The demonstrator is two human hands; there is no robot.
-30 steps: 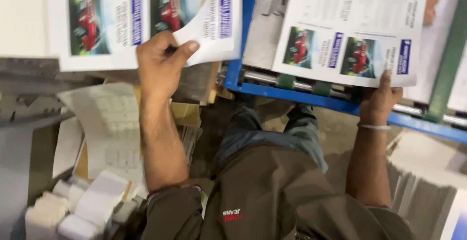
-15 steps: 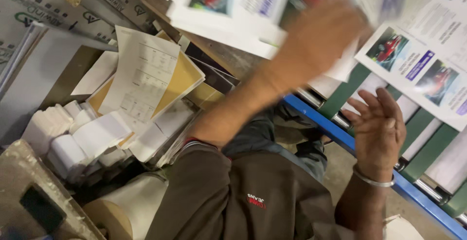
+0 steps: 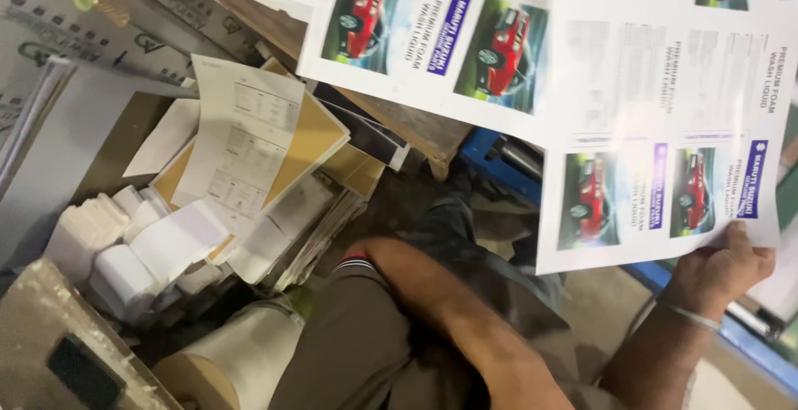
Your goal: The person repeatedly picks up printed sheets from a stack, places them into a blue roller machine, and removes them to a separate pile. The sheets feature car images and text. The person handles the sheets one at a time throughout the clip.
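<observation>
printed sheets: 1 | hands: 1 | paper rolls: 1

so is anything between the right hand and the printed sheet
Nothing visible. The right hand already grips the printed sheet at its lower corner, thumb on its face. The left hand is out of view; only its forearm shows.

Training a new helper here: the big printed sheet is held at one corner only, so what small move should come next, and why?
Probably bring the left hand up to the printed sheet: only the right hand pinches its lower corner, so it hangs unsupported.
</observation>
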